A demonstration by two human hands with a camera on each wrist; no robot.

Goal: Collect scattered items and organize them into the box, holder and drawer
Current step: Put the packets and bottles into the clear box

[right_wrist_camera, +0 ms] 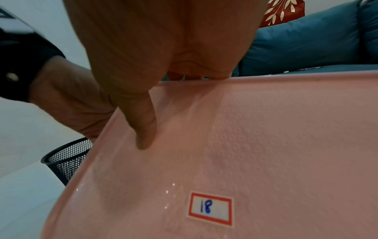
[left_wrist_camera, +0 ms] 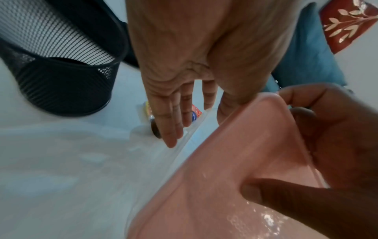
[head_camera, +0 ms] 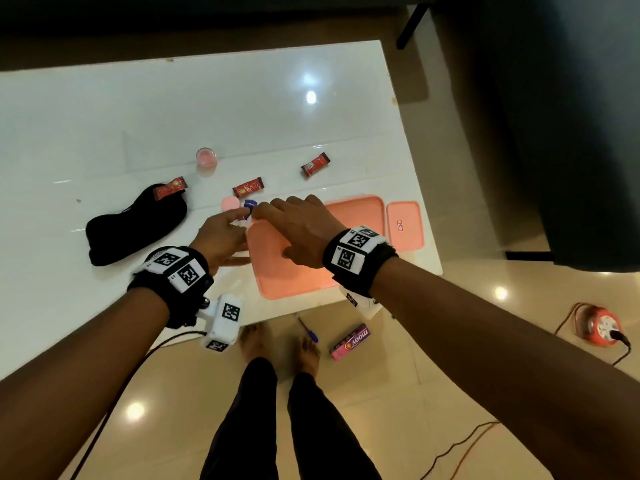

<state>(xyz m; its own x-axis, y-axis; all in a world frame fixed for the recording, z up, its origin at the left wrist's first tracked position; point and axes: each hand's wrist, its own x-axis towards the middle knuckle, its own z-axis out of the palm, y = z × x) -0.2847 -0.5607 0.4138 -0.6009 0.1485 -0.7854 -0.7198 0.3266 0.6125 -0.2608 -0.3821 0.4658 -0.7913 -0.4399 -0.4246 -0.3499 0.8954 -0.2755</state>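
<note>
Both hands are on a large pink lid (head_camera: 277,268) at the table's front edge. My right hand (head_camera: 294,220) grips its far left corner, with the thumb (right_wrist_camera: 146,129) pressed on top and the fingers curled over the rim. The lid (right_wrist_camera: 266,145) carries a label reading "18". My left hand (head_camera: 225,230) lies at the lid's left edge with its fingers (left_wrist_camera: 169,122) straight against a translucent box wall (left_wrist_camera: 190,137). A black mesh holder (left_wrist_camera: 61,80) stands just left of the hands. Three red sachets (head_camera: 247,187) (head_camera: 315,164) (head_camera: 170,188) lie scattered beyond.
A second pink box (head_camera: 356,211) and a small pink lid (head_camera: 404,225) sit at the right. A pink cup (head_camera: 206,156) and a black item (head_camera: 135,225) lie on the white table (head_camera: 104,133). On the floor are a screwdriver (head_camera: 308,330), a "moov" carton (head_camera: 349,342) and an orange cable reel (head_camera: 602,327).
</note>
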